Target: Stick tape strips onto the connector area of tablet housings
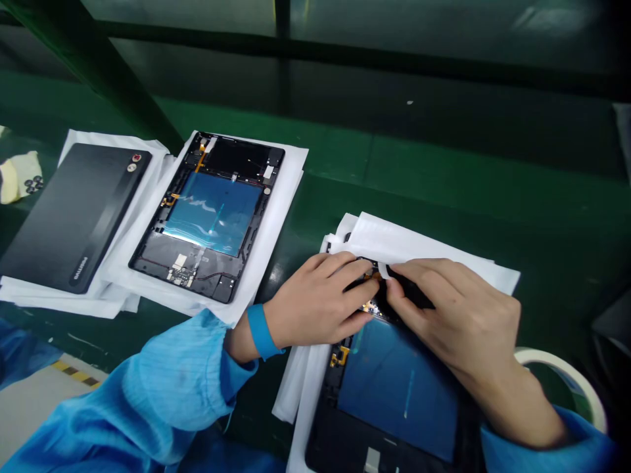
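Note:
An opened tablet (399, 387) with a large blue battery lies on white sheets in front of me. My left hand (330, 299) rests across its top left corner, fingers stretched out and touching the circuit parts there. With thumb and forefinger, my right hand (453, 315) pinches a small strip of white tape (383, 270) at the tablet's upper edge, close to my left fingertips. Part of the circuit board (372, 307) shows between the hands; the rest is hidden under them. A blue band is around my left wrist.
A second opened tablet (211, 210) lies on white sheets to the left. Beside it is a dark back cover (79, 217) on more sheets. A roll of white tape (566, 368) sits by my right forearm. A green post (93, 72) rises at the upper left.

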### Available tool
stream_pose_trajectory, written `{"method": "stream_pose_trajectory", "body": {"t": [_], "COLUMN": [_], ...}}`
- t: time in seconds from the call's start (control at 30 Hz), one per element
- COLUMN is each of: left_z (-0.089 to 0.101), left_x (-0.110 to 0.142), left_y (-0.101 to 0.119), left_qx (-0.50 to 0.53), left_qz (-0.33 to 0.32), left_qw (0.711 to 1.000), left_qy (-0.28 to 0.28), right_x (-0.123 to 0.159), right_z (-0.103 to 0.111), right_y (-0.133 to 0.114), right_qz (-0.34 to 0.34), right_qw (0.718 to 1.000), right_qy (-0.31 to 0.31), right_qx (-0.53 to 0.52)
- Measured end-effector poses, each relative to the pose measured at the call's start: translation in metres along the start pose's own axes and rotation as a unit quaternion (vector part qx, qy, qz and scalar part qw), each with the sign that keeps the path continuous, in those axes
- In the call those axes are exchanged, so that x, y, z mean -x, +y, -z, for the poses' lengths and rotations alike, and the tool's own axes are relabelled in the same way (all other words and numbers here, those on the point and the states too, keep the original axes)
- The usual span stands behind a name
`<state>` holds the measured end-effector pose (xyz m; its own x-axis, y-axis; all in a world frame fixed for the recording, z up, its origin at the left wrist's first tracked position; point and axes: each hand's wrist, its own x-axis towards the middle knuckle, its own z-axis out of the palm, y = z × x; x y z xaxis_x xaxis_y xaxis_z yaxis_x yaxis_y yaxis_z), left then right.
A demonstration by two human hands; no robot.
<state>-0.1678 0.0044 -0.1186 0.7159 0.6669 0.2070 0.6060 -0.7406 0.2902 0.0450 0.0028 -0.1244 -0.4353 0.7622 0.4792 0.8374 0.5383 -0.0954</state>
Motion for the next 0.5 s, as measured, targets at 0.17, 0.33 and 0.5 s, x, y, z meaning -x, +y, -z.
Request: {"method": "stream_pose_trajectory", "body": {"t": [0.17,0.33,0.5], "left_z": [-0.0011,-0.0016,-0.0015], "left_x": [0.0009,0.0013,0.0015], "left_y": [0.0001,0.0006,0.0010], "left_qx": [-0.002,0.001,0.005], "left_qz": [-0.001,0.004,0.001], "left_qw": [1.000,1.000,1.000], "left_qy": [0.012,0.009,0.010], "right_x": [-0.0019,-0.0025,-0.0034], "right_z": [0.0010,-0.0002,-0.0013], "right_y": [-0.0019,-0.0013,-0.0036], "right_qz": [0.011,0.008,0.021], "right_qw": [1.000,1.000,0.999], "right_qy": [0.010,0.014,0.004], "right_qx": [0.012,0.020,0.042]}}
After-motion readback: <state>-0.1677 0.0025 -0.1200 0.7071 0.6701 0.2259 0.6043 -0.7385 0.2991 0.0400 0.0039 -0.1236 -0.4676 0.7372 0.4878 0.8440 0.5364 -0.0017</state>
